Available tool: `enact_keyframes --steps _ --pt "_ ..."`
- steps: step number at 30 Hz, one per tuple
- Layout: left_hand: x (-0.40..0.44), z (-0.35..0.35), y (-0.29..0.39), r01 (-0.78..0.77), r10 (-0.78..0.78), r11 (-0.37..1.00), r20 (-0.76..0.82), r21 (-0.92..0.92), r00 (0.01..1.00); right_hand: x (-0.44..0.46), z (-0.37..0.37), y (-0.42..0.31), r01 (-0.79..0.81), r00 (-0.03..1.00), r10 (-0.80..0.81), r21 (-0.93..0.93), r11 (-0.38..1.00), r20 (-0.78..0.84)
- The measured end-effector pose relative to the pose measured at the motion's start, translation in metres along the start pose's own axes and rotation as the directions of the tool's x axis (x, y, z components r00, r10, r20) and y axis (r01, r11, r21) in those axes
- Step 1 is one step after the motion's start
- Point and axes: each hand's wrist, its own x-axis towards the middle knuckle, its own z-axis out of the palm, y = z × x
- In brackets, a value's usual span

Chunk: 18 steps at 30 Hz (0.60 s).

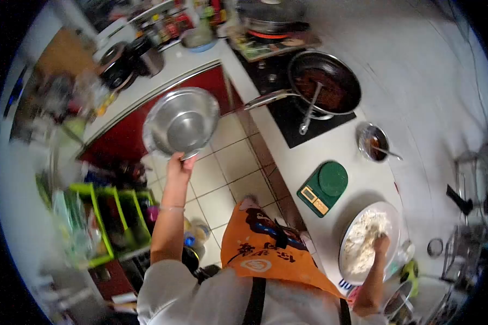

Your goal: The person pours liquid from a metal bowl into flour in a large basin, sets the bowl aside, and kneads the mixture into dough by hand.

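My left hand (181, 163) grips the near rim of a metal bowl (165, 127) and holds it in the air over the tiled floor. The bowl is tilted toward me and its inside looks bare. My right hand (382, 246) is down in a large white basin (394, 219) on the counter, touching pale, crumbly flour or dough (361, 246). The fingers of that hand are partly hidden in the flour. Beside the basin lies a green kitchen scale (326, 187) with a round platform.
A frying pan (347, 78) with dark sauce and a spatula (310, 111) sits on the black cooktop (287, 124). A small bowl (372, 142) with a spoon stands nearby. Farther back are a lidded pot (271, 19) and seasoning bottles (173, 24). A green rack (111, 222) stands at left.
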Motion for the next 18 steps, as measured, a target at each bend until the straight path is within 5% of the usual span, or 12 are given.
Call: enact_keyframes --steps 1,2,4,6,11,15,17,18 --pt "0.019 0.007 0.001 -0.024 0.027 0.999 0.075 -0.043 0.997 0.015 0.044 0.044 0.085 0.965 -0.119 -0.148 0.985 -0.236" --pt "0.010 0.030 0.005 -0.051 0.051 0.999 0.024 -0.008 0.998 0.011 0.038 0.041 0.221 0.925 -0.280 -0.236 0.946 -0.256" --pt "0.014 0.041 0.011 -0.032 0.033 0.999 0.098 -0.006 0.995 0.010 0.049 0.065 0.219 0.945 -0.278 -0.298 0.929 -0.174" --pt "-0.010 0.080 0.012 -0.045 0.032 0.996 0.162 0.080 0.986 -0.006 0.015 0.013 -0.066 0.955 0.042 -0.073 0.995 -0.293" --pt "-0.087 0.184 -0.035 -0.013 -0.101 0.974 0.487 0.225 0.867 -0.030 0.013 -0.006 -0.325 0.904 0.375 0.237 0.915 -0.207" --pt "-0.124 0.222 -0.108 0.041 -0.389 0.836 0.536 0.548 0.749 -0.054 0.019 0.012 -0.290 0.931 0.318 0.166 0.942 -0.178" --pt "-0.141 0.225 -0.156 0.307 -0.634 0.746 0.490 0.591 0.598 -0.063 0.006 0.014 -0.297 0.903 0.359 0.257 0.919 -0.238" --pt "-0.151 0.229 -0.178 0.305 -0.653 0.730 0.492 0.612 0.576 -0.068 0.006 0.020 -0.310 0.894 0.373 0.257 0.915 -0.247"
